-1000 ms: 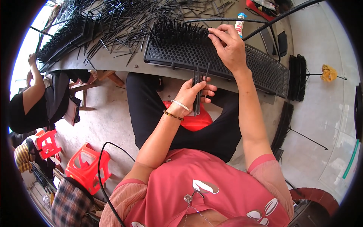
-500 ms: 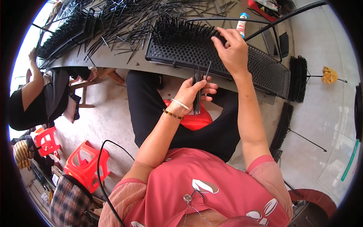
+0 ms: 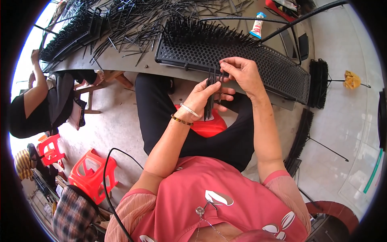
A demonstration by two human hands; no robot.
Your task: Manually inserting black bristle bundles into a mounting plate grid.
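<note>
My left hand (image 3: pixel 207 94) grips a bundle of thin black sticks (image 3: pixel 209 105), held upright over my lap. My right hand (image 3: pixel 240 71) has come down to the top of that bundle and pinches a stick tip between thumb and fingers. Just beyond both hands lies a long black perforated tray (image 3: pixel 258 60) on the table edge. Its left part is filled with upright black sticks (image 3: pixel 201 30); the right part shows bare holes.
Loose black sticks (image 3: pixel 133 24) are scattered over the grey table. Another filled tray (image 3: pixel 68 34) lies far left, beside a seated person (image 3: pixel 36 101). Red plastic stools (image 3: pixel 90 175) stand on the floor at my left. A small tube (image 3: pixel 256 24) and brush-like pieces (image 3: pixel 318 82) lie to the right.
My right hand drew back from the tray's stick rows toward me and now meets the bundle in my left hand. The left hand stayed roughly in place.
</note>
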